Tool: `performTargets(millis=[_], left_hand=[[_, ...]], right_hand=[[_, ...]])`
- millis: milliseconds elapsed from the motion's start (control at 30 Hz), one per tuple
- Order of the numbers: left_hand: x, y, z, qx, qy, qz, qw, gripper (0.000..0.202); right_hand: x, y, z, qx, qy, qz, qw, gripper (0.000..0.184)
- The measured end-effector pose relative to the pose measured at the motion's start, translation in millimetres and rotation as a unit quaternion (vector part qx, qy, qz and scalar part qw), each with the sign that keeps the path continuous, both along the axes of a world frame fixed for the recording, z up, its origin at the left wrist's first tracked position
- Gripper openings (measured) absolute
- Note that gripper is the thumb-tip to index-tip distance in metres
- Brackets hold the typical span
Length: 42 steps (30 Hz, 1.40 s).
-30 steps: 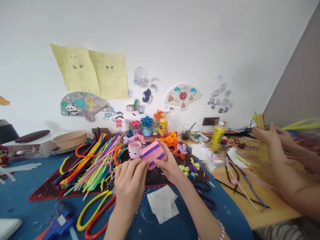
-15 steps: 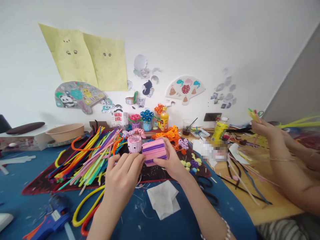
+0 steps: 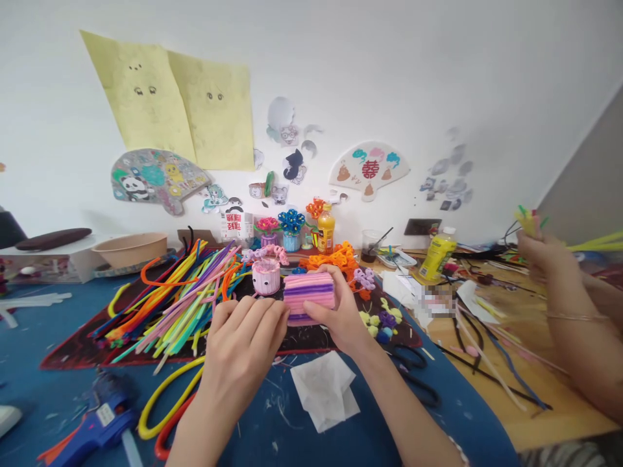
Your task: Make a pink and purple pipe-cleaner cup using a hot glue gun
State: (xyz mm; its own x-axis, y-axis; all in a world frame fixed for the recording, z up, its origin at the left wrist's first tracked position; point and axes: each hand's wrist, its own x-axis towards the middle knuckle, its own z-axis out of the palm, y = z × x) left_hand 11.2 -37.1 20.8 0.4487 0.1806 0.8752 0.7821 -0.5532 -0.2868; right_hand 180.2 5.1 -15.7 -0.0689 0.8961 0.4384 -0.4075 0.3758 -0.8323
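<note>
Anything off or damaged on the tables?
Pale scraps litter the blue tablecloth by the creased white tissue: untidy. A blocky pixelated patch overlaps the white paper at right, likely image masking. The pink-and-purple striped fuzzy piece in the right hand shows no visible damage.

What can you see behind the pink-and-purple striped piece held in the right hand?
Beyond the striped piece lie tangled orange craft strands, with a yellow-orange bottle farther back. Whatever the piece and the right hand directly cover cannot be seen.
</note>
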Motion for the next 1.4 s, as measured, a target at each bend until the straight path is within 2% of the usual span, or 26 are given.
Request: performTargets(millis=[100, 267, 500, 600, 667, 733, 833, 933, 1000, 1067, 1167, 1233, 1300, 1400], left_hand=[[-4.1, -0.1, -2.1, -0.03, -0.026, -0.017, 0.999, 0.008], [-7.7, -0.8, -5.0, -0.075, -0.128, -0.029, 0.988, 0.007], [-0.8, -0.6, -8.1, -0.058, -0.096, -0.03, 0.993, 0.011], [2.7, 0.5, -10.2, -0.114, -0.156, -0.031, 0.981, 0.006], [5.3, 2.9, -13.6, -0.226, -0.241, -0.049, 0.943, 0.01], [7.9, 6.8, -18.9, -0.354, -0.306, -0.091, 0.879, 0.024], [10.8, 12.7, -27.8, -0.462, -0.358, -0.156, 0.796, 0.043], [11.7, 15.1, -33.0, -0.493, -0.391, -0.186, 0.755, 0.051], [11.9, 14.2, -32.9, -0.503, -0.404, -0.2, 0.737, 0.059], [12.7, 12.1, -30.5, -0.534, -0.416, -0.217, 0.704, 0.065], [15.6, 9.4, -26.0, -0.57, -0.452, -0.241, 0.642, 0.067], [17.7, 8.9, -24.3, -0.548, -0.498, -0.243, 0.626, 0.067], [19.3, 8.8, -23.8, -0.522, -0.54, -0.245, 0.614, 0.065], [21.2, 6.7, -23.6, -0.532, -0.566, -0.265, 0.572, 0.065]], right_hand=[[0.0, -0.6, 0.6, -0.007, 0.008, -0.003, 1.0, 0.058], [1.2, 0.8, 1.7, -0.037, 0.045, -0.002, 0.998, 0.058], [2.0, 0.8, 3.1, -0.032, 0.023, 0.002, 0.999, 0.055], [2.3, 1.2, 2.3, -0.033, 0.009, 0.006, 0.999, 0.055], [3.4, 2.1, 2.0, -0.028, -0.006, 0.02, 0.999, 0.054], [5.4, 3.1, 2.1, -0.013, -0.031, 0.04, 0.999, 0.057], [9.1, 3.9, 3.4, 0.007, -0.071, 0.055, 0.996, 0.067], [11.7, 2.7, 6.6, 0.015, -0.096, 0.06, 0.993, 0.073], [11.9, 1.2, 8.9, 0.019, -0.108, 0.079, 0.991, 0.079], [10.9, 0.5, 9.9, 0.023, -0.114, 0.084, 0.99, 0.081], [8.2, 2.3, 6.9, 0.021, -0.095, 0.045, 0.994, 0.086], [6.2, 4.5, 3.3, 0.009, -0.06, 0.038, 0.997, 0.093], [4.2, 4.9, 0.9, 0.004, -0.03, 0.062, 0.998, 0.099], [1.4, -0.3, 2.2, 0.02, -0.054, 0.119, 0.991, 0.093]])
